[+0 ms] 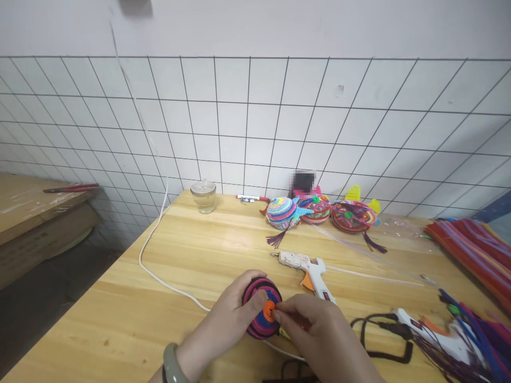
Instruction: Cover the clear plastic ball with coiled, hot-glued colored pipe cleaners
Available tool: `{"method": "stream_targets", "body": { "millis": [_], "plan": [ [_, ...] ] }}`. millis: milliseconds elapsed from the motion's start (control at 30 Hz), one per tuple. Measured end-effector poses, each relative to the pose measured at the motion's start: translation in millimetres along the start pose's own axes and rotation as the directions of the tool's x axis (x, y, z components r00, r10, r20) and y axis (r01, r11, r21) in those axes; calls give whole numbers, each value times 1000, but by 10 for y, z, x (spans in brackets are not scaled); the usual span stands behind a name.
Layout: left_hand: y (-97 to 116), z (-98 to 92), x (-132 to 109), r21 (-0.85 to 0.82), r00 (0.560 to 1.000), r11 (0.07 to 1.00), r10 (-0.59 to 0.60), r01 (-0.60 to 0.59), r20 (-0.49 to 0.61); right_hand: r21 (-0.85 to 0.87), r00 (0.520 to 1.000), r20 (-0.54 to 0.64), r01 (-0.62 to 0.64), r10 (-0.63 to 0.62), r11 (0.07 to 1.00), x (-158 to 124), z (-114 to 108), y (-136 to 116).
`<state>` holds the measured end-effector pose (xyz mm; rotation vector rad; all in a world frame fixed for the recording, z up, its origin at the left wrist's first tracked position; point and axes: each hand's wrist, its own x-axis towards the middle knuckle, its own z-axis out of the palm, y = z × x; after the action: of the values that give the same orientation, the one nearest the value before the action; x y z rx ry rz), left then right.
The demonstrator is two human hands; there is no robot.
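My left hand (231, 306) is closed around a round disc of coiled fuzzy stems (257, 327), with stripes of pink, black and blue. Its thumb lies across the front of the disc. At the disc's middle is a small orange coil (268, 311), and my right hand (315, 324) pinches at its right edge with thumb and forefinger. Something dark red shows partly under the right fingers, mostly hidden. Just beyond my hands a white glue gun (297, 260) with an orange trigger lies on its side.
On the wooden table (179, 244) stand a lidded glass cup (203, 197), markers (251, 198) and several colourful coiled fish-like ornaments (281, 213). A second glue gun (435, 332), black cable (363, 340) and bundled stems (471, 266) lie right. A white cord (159, 274) crosses the left side.
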<state>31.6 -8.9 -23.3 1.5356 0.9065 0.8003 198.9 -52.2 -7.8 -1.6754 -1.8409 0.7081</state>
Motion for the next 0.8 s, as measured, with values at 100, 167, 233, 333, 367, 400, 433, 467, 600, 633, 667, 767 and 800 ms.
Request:
{"method": "stream_targets", "body": {
  "millis": [100, 167, 233, 333, 367, 400, 433, 467, 600, 633, 667, 767, 800],
  "plan": [
    [-5, 2, 3, -34, 1000, 999, -25, 25, -10, -4, 1000, 4, -4, 4, 1000, 6, 12, 2],
    [2, 6, 4, -58, 999, 998, -42, 40, -27, 5, 1000, -6, 3, -3, 1000, 10, 19, 7],
    [12, 13, 6, -78, 998, 996, -49, 46, -42, 34, 1000, -19, 24, -23, 999, 17, 26, 11],
    [22, 24, 12, -90, 996, 995, -49, 43, -68, 52, 999, -30, 46, -45, 998, 31, 32, 11],
    [22, 28, 15, -89, 996, 995, -51, 44, -75, 51, 999, -29, 47, -46, 998, 35, 32, 8],
    [22, 30, 19, -85, 996, 995, -51, 45, -79, 48, 999, -27, 44, -43, 998, 39, 32, 4],
    [20, 33, 22, -80, 995, 996, -51, 44, -82, 42, 999, -24, 39, -38, 998, 41, 32, -1],
    [18, 35, 24, -76, 995, 996, -50, 44, -81, 37, 999, -21, 36, -35, 999, 41, 31, -7],
    [3, 46, 14, -64, 996, 997, -46, 42, -70, -3, 999, -31, 15, -15, 1000, 34, 19, -33],
    [0, 49, 9, -57, 996, 998, -46, 42, -75, -13, 999, -36, 5, -6, 1000, 32, 15, -38],
    [-1, 52, 3, -46, 996, 998, -45, 42, -82, -16, 999, -39, -6, 6, 1000, 30, 12, -43],
    [1, 52, -7, -15, 995, 999, -40, 39, -91, 53, 997, -41, -56, 58, 997, 31, 12, -48],
    [3, 49, -6, -11, 996, 999, -31, 30, -85, 96, 996, -36, -77, 80, 992, 33, 16, -48]
  ]
}}
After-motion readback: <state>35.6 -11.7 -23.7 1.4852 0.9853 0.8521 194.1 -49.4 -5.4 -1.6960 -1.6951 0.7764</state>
